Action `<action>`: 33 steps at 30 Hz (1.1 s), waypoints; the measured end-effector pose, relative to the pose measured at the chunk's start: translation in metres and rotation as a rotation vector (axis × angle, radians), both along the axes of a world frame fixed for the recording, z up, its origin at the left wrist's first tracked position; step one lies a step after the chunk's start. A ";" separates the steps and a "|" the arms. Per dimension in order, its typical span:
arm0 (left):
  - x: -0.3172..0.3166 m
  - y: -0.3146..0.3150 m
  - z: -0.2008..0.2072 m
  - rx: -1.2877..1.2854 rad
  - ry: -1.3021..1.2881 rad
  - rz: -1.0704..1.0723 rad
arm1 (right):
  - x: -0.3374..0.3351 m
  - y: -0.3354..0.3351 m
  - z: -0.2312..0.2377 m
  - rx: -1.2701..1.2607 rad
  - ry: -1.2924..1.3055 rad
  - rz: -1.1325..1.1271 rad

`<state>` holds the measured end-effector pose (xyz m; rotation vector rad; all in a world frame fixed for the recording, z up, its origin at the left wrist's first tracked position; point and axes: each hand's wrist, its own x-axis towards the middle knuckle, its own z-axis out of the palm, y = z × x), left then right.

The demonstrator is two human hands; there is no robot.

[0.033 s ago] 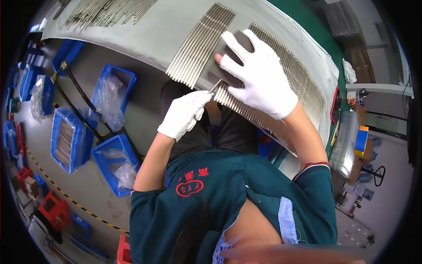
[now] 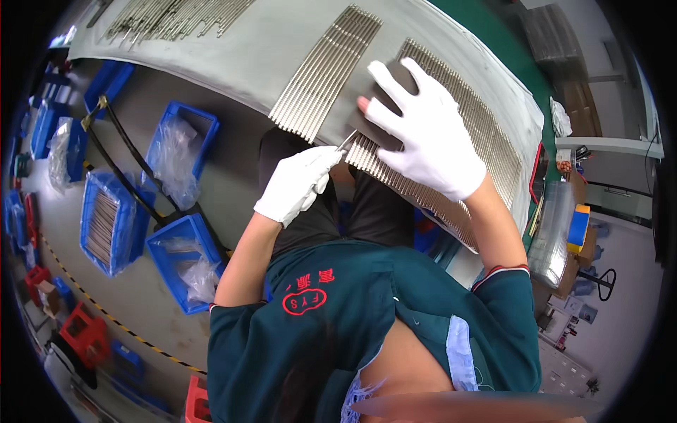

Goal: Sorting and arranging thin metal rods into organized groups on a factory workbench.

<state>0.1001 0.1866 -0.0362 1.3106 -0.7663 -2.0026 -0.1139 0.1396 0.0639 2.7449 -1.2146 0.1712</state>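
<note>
Metal rods [image 2: 486,134] partly obscured.
Right gloved hand [image 2: 431,134] covers some; left gloved hand [image 2: 300,183] hides a slim metal piece's [image 2: 349,139] end; top edge crops the upper-left rods [image 2: 176,17].

Slim silvery metal rods [image 2: 497,151], side by side on pale tabletop [image 2: 233,63]

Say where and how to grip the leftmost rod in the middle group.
I'd pinch the leftmost rod at its near end, coming from the person's side: it's long, thin, lying flat, and that end sits by the table's near edge. Its left side is free; neighbouring rods crowd its right.
</note>
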 end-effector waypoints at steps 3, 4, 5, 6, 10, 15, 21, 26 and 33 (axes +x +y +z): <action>0.007 0.004 -0.032 -0.434 -0.076 -0.060 | -0.007 0.008 0.002 0.014 0.008 -0.014; 0.008 0.006 -0.042 -0.891 -0.191 -0.149 | -0.001 0.003 0.005 -0.028 0.006 -0.018; 0.006 0.006 -0.042 -0.888 -0.186 -0.149 | 0.005 -0.005 0.006 -0.070 0.001 -0.023; 0.004 0.006 -0.041 -0.889 -0.184 -0.107 | 0.008 -0.010 0.003 -0.102 0.017 -0.048; 0.007 0.005 -0.043 -1.306 -0.611 -0.159 | -0.003 0.004 0.006 0.002 0.046 -0.050; 0.007 0.007 -0.040 -1.303 -0.726 -0.214 | -0.005 0.001 0.011 0.042 0.073 -0.074; 0.006 0.011 -0.040 -1.282 -0.849 -0.175 | -0.013 0.014 0.005 0.022 0.048 -0.092; 0.004 0.011 -0.041 -1.256 -0.826 -0.230 | -0.040 0.037 0.008 0.108 -0.004 -0.169; 0.000 0.009 -0.039 -1.305 -0.756 -0.064 | 0.008 -0.005 0.000 -0.094 0.044 -0.116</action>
